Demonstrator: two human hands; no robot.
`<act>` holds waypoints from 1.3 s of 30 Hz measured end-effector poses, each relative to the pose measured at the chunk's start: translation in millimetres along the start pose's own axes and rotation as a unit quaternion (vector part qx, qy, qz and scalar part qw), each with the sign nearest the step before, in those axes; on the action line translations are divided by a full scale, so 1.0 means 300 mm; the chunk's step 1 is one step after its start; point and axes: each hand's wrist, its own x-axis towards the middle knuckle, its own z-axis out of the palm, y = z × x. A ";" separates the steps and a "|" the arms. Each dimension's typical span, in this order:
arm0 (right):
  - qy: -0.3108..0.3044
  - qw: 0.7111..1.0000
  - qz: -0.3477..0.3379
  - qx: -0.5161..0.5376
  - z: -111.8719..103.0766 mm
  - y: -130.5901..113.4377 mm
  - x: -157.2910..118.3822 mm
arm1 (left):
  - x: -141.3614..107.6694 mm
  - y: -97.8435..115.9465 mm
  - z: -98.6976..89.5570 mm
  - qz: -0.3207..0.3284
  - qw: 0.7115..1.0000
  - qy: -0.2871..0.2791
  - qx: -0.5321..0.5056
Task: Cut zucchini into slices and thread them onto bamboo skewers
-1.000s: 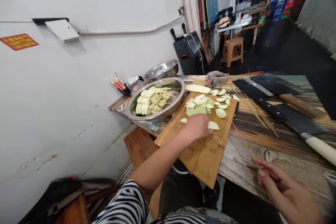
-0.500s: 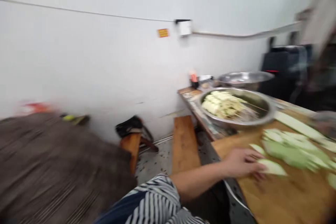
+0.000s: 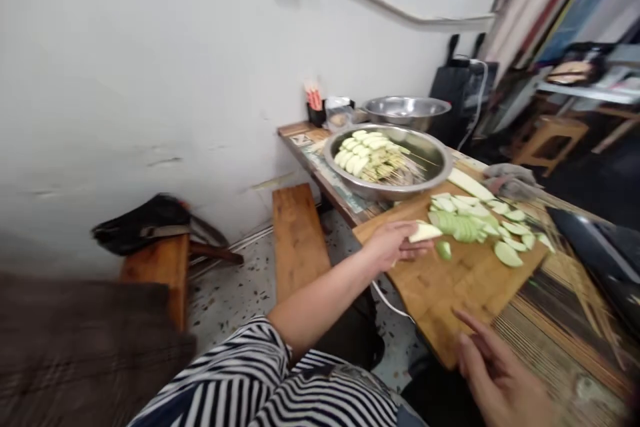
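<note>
My left hand (image 3: pixel 389 247) is closed on a pale green vegetable slice (image 3: pixel 425 232), over the left side of the wooden cutting board (image 3: pixel 445 293). Close by on the board lie a pile of overlapping slices (image 3: pixel 457 225) and a small green end piece (image 3: pixel 443 250). Several loose slices (image 3: pixel 509 254) are spread to the right of the pile. My right hand (image 3: pixel 500 373) is at the board's near right edge, fingers apart, with nothing visible in it. Behind the board, a steel bowl (image 3: pixel 440 177) holds skewered slices (image 3: pixel 363 155).
A second steel bowl (image 3: pixel 407 107) stands at the back by a black chopstick holder (image 3: pixel 316 115). A long pale vegetable strip (image 3: pixel 470 183) and a grey cloth (image 3: pixel 513 180) lie beyond the board. Thin sticks and a dark flat object (image 3: pixel 600 260) are on the right. Wooden benches (image 3: pixel 300 240) stand left.
My view has swung right and down, so more of the table shows. The slice at my left hand is now held between its fingers. My right hand has come into view.
</note>
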 end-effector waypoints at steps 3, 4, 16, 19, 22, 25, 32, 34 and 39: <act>-0.028 0.999 0.023 0.014 0.013 -0.021 -0.012 | 0.002 0.004 0.001 -0.038 0.999 0.000 -0.018; -0.028 0.999 0.028 0.017 0.021 -0.023 -0.007 | 0.000 0.003 0.005 -0.041 0.999 0.008 -0.021; -0.007 1.000 0.003 -0.013 0.009 -0.019 0.013 | 0.004 0.021 0.012 -0.057 0.997 0.040 -0.029; -0.001 1.000 -0.004 -0.007 0.010 -0.019 0.016 | 0.003 0.019 0.013 -0.058 0.997 0.037 -0.026; 0.005 1.000 -0.008 0.004 0.018 -0.023 0.021 | 0.004 0.016 0.008 -0.054 0.998 0.033 -0.023; 0.006 1.000 -0.003 0.008 0.023 -0.023 0.023 | 0.007 0.011 0.002 -0.048 0.998 0.028 -0.017; -0.061 0.996 0.068 0.024 0.016 0.045 -0.008 | 0.003 0.008 0.012 -0.019 0.999 0.033 0.000; -0.077 0.991 0.104 0.044 0.019 0.060 -0.016 | 0.000 0.011 0.017 -0.009 0.999 0.031 0.007; -0.051 0.983 0.131 0.122 0.048 0.032 0.016 | -0.004 0.012 0.027 -0.011 0.999 -0.005 0.040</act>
